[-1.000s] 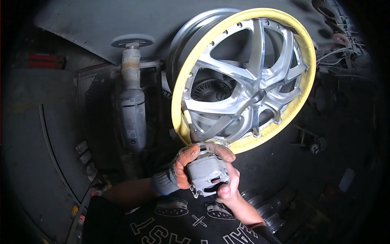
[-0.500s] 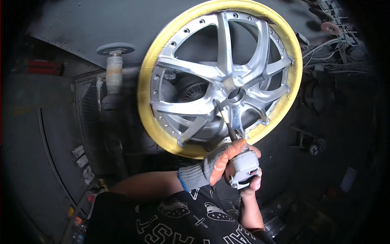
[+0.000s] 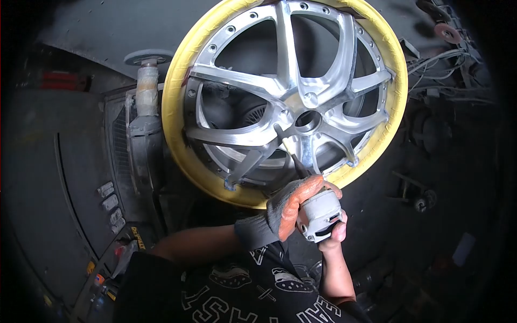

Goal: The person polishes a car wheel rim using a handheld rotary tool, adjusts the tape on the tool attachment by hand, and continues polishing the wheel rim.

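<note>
A grey handheld power tool point(image 3: 319, 214) is gripped from both sides. My left hand point(image 3: 293, 207), in a grey and orange glove, is closed round its front end. My bare right hand point(image 3: 337, 231) is closed on its rear right side, with the thumb showing. From the tool a slim dark shaft point(image 3: 297, 164) with a pale band reaches up to the spokes near the hub. Whether its tip touches the metal I cannot tell. The silver spoked wheel point(image 3: 293, 91) has yellow covering point(image 3: 177, 118) round its rim and faces me, tilted.
A grey machine point(image 3: 145, 142) with a wrapped spindle and a round disc point(image 3: 148, 56) stands to the left. Cables point(image 3: 439, 62) and a pinkish disc point(image 3: 448, 33) are at the upper right. Several small items lie along the left edge.
The wheel now faces me more squarely and sits further left and larger in view. Both hands and the tool have shifted right, and the shaft has gone from the rim to near the hub.
</note>
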The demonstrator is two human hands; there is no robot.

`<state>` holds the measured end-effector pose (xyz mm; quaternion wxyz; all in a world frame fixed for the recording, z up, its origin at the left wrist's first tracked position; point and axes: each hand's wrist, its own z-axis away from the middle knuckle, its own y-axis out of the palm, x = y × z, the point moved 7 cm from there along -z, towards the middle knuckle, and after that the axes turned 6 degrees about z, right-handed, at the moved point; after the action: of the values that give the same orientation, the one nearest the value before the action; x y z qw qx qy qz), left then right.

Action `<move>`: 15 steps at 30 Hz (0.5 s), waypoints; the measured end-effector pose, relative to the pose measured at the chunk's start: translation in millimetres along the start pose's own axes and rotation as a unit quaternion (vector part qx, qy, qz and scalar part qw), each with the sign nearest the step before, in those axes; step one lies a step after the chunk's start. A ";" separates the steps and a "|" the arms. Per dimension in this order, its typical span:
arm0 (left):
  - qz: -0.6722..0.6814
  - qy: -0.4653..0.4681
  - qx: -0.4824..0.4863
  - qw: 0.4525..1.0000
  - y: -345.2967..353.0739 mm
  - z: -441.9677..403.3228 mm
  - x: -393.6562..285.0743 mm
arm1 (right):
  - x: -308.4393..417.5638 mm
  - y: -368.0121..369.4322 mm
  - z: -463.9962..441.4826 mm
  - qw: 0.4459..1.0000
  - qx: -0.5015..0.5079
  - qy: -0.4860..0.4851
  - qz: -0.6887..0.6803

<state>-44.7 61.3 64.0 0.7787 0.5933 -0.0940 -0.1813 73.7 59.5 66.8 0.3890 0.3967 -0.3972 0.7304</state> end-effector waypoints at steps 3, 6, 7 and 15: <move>-0.003 0.004 0.009 1.000 -8.1 8.5 0.9 | 5.7 7.7 5.3 1.000 0.023 -0.011 0.018; -0.008 0.008 0.022 1.000 -14.1 22.4 -1.4 | 17.6 23.7 13.9 0.999 0.038 -0.016 0.025; -0.030 0.015 0.034 0.999 -12.4 28.0 -6.6 | 20.0 28.8 17.3 0.998 0.046 -0.011 0.031; -0.027 -0.005 0.070 0.997 -13.7 72.8 -32.4 | 43.7 70.2 39.3 0.993 0.073 -0.037 0.088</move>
<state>-103.1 6.1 73.4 0.7295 0.6479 -0.0943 -0.1979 5.7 8.9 101.1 0.2786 0.4145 -0.3901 0.7736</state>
